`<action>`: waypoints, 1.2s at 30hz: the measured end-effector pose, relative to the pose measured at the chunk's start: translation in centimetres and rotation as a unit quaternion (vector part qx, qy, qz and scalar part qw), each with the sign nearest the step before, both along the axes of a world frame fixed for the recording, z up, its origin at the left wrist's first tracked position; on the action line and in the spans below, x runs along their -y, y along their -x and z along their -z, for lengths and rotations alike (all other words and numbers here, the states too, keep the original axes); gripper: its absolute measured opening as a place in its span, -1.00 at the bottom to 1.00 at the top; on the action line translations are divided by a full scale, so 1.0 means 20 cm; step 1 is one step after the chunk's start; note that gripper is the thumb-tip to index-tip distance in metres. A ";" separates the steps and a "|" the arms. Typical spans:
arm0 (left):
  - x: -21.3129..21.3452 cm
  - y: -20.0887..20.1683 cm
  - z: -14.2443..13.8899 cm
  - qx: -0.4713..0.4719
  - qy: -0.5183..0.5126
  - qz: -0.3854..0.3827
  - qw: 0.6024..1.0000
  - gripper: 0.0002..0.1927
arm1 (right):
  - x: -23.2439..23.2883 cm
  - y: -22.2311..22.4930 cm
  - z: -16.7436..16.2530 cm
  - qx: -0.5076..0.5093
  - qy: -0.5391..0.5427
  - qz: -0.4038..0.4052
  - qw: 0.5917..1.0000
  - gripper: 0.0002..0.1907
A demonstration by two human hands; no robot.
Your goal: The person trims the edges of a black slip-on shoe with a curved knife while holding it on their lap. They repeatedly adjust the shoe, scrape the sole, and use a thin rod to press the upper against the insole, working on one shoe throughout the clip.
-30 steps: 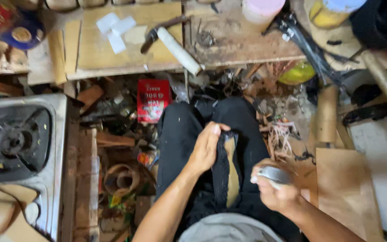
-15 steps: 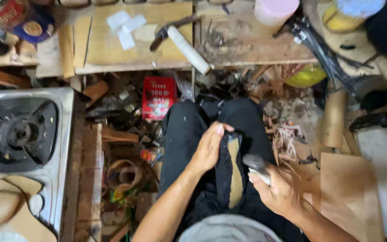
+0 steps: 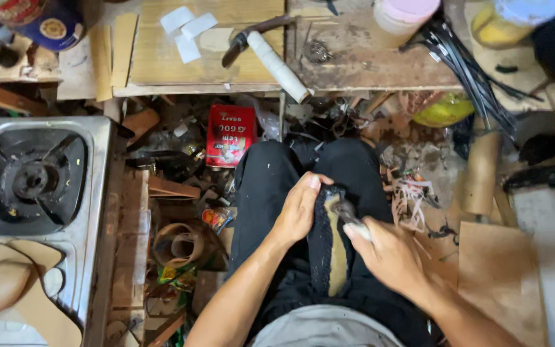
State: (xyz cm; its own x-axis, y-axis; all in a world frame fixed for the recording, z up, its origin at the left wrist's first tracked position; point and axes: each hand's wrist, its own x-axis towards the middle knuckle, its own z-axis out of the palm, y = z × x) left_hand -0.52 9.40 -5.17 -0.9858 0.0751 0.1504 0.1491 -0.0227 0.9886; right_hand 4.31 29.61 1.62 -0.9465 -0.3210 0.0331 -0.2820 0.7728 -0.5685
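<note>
I sit with black trousers [image 3: 271, 193] over my lap. My left hand [image 3: 300, 209] grips the upper end of a long black piece with a tan inner strip [image 3: 335, 257], probably a shoe upper, lying along my lap. My right hand [image 3: 390, 257] holds a small grey metal tool [image 3: 348, 215]; its tip touches the top of the black piece, close to my left fingertips.
A wooden workbench [image 3: 226, 71] ahead carries a hammer with a white handle [image 3: 277, 58], paper scraps, a pink tub [image 3: 406, 16] and black straps [image 3: 470, 71]. A gas stove [image 3: 30, 177] stands at left. A red packet [image 3: 229, 135], tape rolls and scraps litter the floor; wooden boards [image 3: 499, 276] lie at right.
My right hand has moved up and leftwards, bringing the tool against the top of the black piece. My left hand has closed more tightly around that end.
</note>
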 end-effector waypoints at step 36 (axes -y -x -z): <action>0.30 -0.19 -0.22 -0.226 0.204 -0.139 0.942 -0.73 | 0.27 0.18 -0.21 0.017 -0.096 -0.149 0.984 -0.38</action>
